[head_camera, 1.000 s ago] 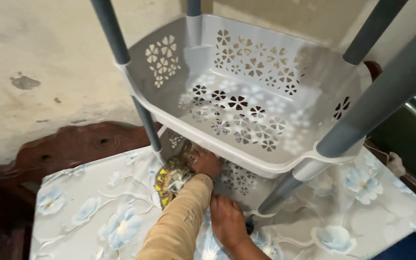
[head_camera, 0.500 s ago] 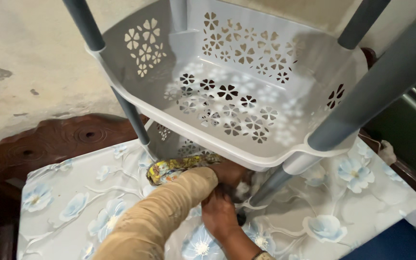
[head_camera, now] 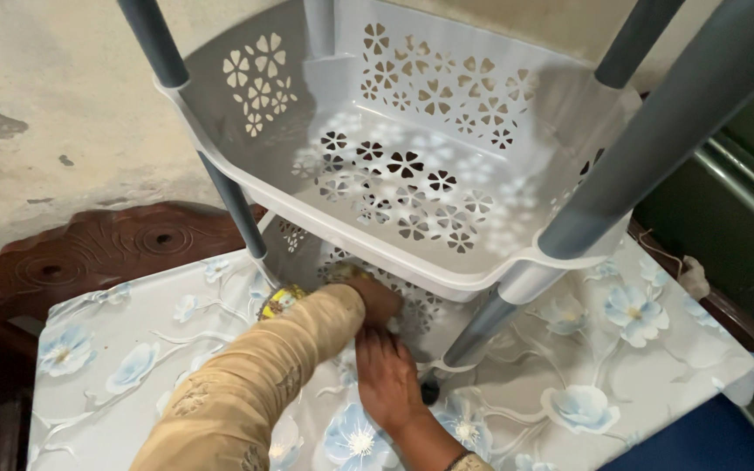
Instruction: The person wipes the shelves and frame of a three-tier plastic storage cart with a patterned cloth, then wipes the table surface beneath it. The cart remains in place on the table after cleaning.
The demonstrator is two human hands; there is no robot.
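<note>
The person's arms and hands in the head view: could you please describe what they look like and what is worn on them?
The left arm wears a long tan sleeve with faint embroidered patterning, reaching to the wrist. The left hand is bare. The right hand is bare too, with no ring visible, and a thin bangle-like band shows at its wrist by the frame's bottom edge.

A tiered rack (head_camera: 412,174) is being shown in smooth, light grey moulded plastic with a faint sheen, its walls and floor pierced with flower-shaped cut-outs. Its poles (head_camera: 647,131) are being seen in darker grey, matt plastic. The table cover (head_camera: 639,349) beneath is being presented as glossy, smooth vinyl printed with pale blue flowers. A crumpled, multicoloured printed cloth (head_camera: 283,301) is being pressed under the left hand (head_camera: 375,296), whose sleeve (head_camera: 246,392) is being shown as tan woven fabric. Carved, polished dark wood (head_camera: 106,253) and a rough, stained plaster wall (head_camera: 54,113) are being seen behind.
</note>
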